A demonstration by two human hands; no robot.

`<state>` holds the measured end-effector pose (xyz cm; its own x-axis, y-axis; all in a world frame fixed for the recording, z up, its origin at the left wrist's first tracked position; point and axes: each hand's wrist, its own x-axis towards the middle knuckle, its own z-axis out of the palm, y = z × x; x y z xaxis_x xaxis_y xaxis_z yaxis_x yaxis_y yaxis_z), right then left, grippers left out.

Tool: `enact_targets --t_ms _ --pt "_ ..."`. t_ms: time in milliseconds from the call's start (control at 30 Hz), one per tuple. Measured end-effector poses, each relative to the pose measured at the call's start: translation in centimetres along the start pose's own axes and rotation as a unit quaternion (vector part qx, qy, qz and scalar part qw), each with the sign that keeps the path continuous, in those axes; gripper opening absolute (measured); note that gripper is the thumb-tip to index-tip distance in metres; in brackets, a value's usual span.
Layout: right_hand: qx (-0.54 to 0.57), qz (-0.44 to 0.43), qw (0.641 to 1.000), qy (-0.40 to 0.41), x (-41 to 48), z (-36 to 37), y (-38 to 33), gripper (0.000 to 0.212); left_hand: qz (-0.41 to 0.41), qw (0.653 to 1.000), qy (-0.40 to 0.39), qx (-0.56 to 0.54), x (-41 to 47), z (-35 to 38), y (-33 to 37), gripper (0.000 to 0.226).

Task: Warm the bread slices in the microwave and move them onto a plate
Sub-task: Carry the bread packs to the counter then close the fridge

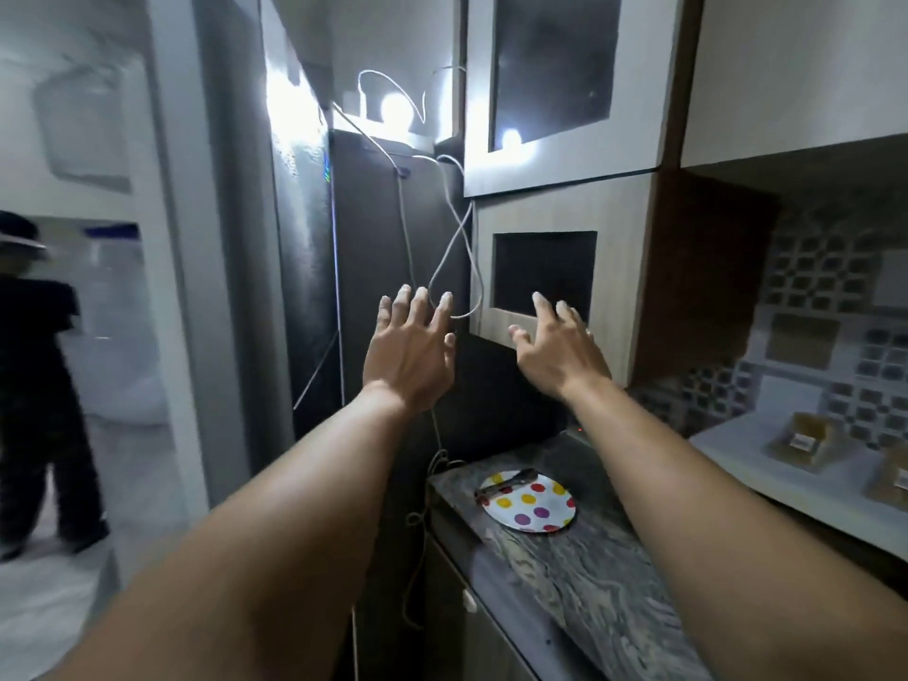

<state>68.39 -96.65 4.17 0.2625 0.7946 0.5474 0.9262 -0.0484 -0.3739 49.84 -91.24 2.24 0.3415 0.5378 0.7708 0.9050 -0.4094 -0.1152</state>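
A white plate [535, 508] with coloured dots lies on the dark marbled counter [589, 572], with dark tongs [506, 484] resting across its far edge. Behind it stands a black box-shaped appliance [496, 405], likely the microwave; its front is not visible. Both arms reach forward above it. My left hand [410, 346] hovers with fingers spread at the appliance's upper left corner. My right hand [560, 344] is also spread, above the appliance's top right, in front of a cabinet panel. Neither hand holds anything. Packets of bread [806, 439] lie on a white surface at the right.
A tall dark fridge [304, 248] stands left of the appliance, with grey cables [457, 248] hanging down its side. Wall cabinets [555, 90] hang overhead. A person in dark clothes [34, 385] stands in the doorway at far left. Tiled wall at the right.
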Motion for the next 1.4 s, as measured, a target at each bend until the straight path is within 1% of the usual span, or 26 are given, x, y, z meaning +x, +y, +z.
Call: enact_targets --t_ms 200,333,433,567,667,800,1000,1133,1267,1400 --pt "0.069 -0.079 0.994 -0.045 1.8 4.4 -6.4 0.065 -0.029 0.994 0.039 0.096 -2.0 -1.9 -7.1 0.068" --pt "0.116 -0.138 0.981 -0.070 4.0 6.0 -10.1 0.064 -0.082 0.983 0.049 0.156 -1.6 -2.7 -10.5 0.068" --pt "0.134 -0.176 0.971 -0.090 5.7 7.1 -11.9 0.063 -0.110 0.974 0.055 0.189 -0.8 -2.8 -12.0 0.068" --pt "0.141 -0.222 0.957 -0.123 7.6 9.1 -14.3 0.063 -0.116 0.965 0.080 0.223 -0.3 -2.5 -13.4 0.070" --pt "0.148 -0.251 0.945 -0.146 8.1 11.0 -16.2 0.062 -0.122 0.958 0.081 0.246 -0.6 -2.3 -14.1 0.072" --pt "0.169 -0.271 0.932 -0.171 8.4 13.5 -18.7 0.063 -0.114 0.954 0.084 0.266 -1.3 -2.9 -15.6 0.069" --pt "0.154 -0.313 0.916 -0.199 8.4 17.0 -22.7 0.067 -0.155 0.937 0.063 0.307 -2.7 -3.2 -19.9 0.074" --pt "0.159 -0.313 0.913 -0.209 8.5 19.0 -25.7 0.073 -0.182 0.927 0.041 0.326 -3.4 -3.4 -23.3 0.075" --pt "0.170 -0.306 0.915 -0.200 8.7 21.1 -29.6 0.076 -0.210 0.920 0.028 0.331 -4.4 -3.2 -27.7 0.078" --pt "0.174 -0.303 0.925 -0.147 9.4 22.9 -33.5 0.076 -0.207 0.923 0.021 0.323 -5.2 -3.0 -32.5 0.077"
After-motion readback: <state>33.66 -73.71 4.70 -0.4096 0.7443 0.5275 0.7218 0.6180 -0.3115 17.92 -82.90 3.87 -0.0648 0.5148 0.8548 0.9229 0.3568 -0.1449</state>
